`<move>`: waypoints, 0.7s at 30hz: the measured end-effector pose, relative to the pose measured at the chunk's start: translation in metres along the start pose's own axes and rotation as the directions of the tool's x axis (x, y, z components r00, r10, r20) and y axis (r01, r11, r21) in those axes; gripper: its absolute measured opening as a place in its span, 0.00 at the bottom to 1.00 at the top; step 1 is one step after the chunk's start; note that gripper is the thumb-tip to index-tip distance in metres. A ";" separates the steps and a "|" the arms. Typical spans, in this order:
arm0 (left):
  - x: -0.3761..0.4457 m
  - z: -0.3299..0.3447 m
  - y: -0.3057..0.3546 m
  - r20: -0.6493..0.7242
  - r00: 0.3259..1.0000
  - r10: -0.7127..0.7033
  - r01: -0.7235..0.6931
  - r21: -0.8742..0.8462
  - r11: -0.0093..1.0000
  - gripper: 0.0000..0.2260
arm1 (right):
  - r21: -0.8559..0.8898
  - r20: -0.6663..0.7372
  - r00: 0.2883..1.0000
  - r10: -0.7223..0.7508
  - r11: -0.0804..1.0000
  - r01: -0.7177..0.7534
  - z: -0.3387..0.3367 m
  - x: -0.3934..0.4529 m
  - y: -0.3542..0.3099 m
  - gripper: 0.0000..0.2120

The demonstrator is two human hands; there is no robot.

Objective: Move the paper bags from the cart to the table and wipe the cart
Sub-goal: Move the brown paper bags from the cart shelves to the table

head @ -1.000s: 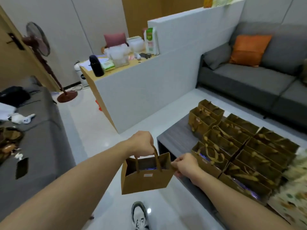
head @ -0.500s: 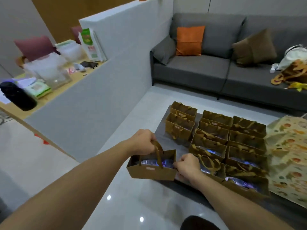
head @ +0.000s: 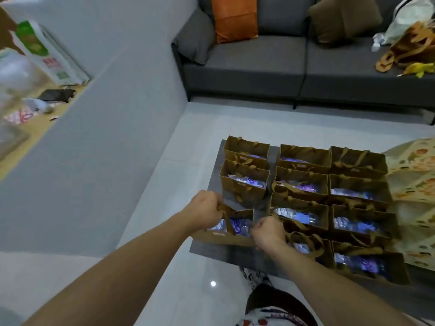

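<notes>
A brown paper bag (head: pixel 223 238) with a purple-printed packet inside sits at the near left corner of the dark low table (head: pixel 226 255). My left hand (head: pixel 204 211) grips its handles at the left end. My right hand (head: pixel 268 234) pinches the bag's right edge. Several more brown paper bags (head: pixel 303 182) stand in rows on the table to the right and behind. The cart is out of view.
A grey sofa (head: pixel 259 64) with an orange cushion (head: pixel 235 17) and a brown one lies beyond the table. A white partition wall (head: pixel 106 142) runs along the left, a cluttered desk behind it. A patterned cloth (head: pixel 416 184) lies at the table's right.
The view swung right and down. The bag, held in the air a second ago, has come down onto the table's near left corner with both hands still on it.
</notes>
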State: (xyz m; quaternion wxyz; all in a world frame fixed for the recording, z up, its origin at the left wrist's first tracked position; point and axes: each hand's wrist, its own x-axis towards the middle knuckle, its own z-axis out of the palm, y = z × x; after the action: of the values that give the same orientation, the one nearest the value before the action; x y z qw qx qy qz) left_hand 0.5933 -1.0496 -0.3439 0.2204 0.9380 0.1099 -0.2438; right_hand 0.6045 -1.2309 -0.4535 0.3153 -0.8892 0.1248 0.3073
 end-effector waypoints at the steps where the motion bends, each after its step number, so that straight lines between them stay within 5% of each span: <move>1: 0.013 0.000 0.000 0.022 1.000 0.009 -0.009 0.009 1.000 0.05 | 0.005 0.003 1.000 0.025 1.000 -0.025 0.001 0.012 0.000 0.09; 13: 0.127 0.038 -0.004 0.212 0.973 0.088 -0.118 0.131 0.984 0.09 | -0.015 0.098 0.989 0.113 0.994 -0.112 0.006 0.104 -0.002 0.08; 21: 0.150 0.049 -0.005 0.076 0.997 0.007 -0.013 0.078 0.997 0.10 | -0.043 0.121 0.991 0.065 0.997 -0.060 -0.008 0.117 -0.005 0.07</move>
State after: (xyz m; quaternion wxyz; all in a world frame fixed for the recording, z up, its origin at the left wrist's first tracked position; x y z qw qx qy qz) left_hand 0.7003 -1.0530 -0.4598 0.1885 0.9367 0.0870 -0.2821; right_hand 0.7012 -1.2356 -0.5194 0.2952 -0.8703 0.1272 0.3733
